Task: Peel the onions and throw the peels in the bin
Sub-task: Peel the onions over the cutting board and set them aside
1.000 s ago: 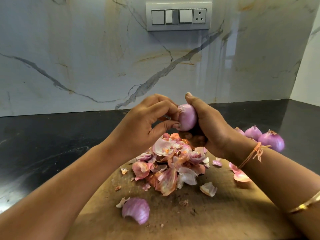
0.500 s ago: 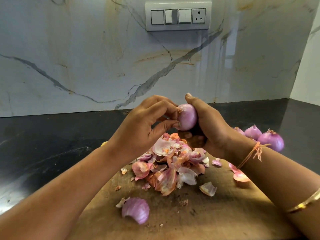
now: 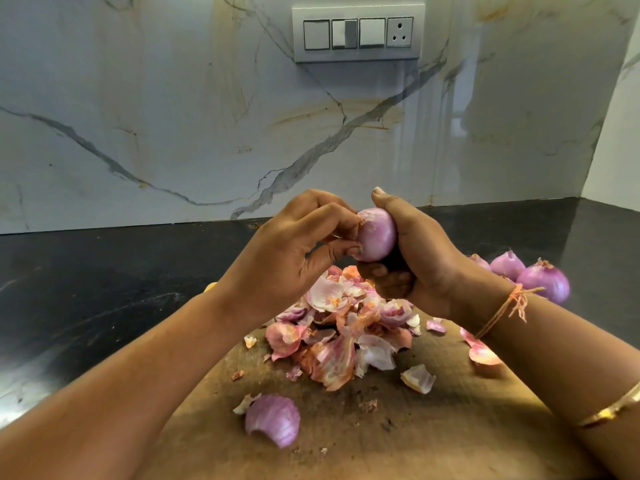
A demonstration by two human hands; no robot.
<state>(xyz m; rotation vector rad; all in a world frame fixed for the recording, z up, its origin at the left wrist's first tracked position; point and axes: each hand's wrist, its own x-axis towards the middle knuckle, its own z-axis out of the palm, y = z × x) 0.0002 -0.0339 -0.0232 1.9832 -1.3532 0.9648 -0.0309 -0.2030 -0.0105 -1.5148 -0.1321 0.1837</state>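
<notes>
Two hands meet in the air above the far half of the board (image 3: 450, 427), both on one onion (image 3: 377, 233).

Right hand (image 3: 422, 258): grip wrapped round the onion from its right side, fingers curled underneath, thumb standing up over the top.

Left hand (image 3: 287, 251): grip narrowed to a pinch. Thumb tip lies against the onion's lower left and forefinger tip against its upper left, where a shred of orange skin shows.

Onion is held clear of the board. The side facing the camera is smooth and pale purple.

Pile of peels (image 3: 346, 327) sits on the board's far middle, directly below the hands: pink, white and orange scraps heaped together. Large curved peel (image 3: 273, 422) lies on the board's near part, left of centre and apart from the pile. Smaller white-pink piece (image 3: 417, 377) lies on the board just right of the pile. Another pink piece (image 3: 481, 353) is at the board's right edge, beside the right forearm. Crumbs of skin are scattered over the board.

Loose onions (image 3: 543, 284) lie off the board's far right corner on the black counter (image 3: 86, 289), bunched close together.

Marble wall (image 3: 173, 116) rises beyond the board, with a switch plate (image 3: 358, 32) high on it.

Orange thread (image 3: 512, 303) is tied round the right wrist, and a gold bangle (image 3: 613, 408) sits further up that forearm.

Small yellowish thing shows behind the left wrist, off the board's far left. Cannot tell what it is.
</notes>
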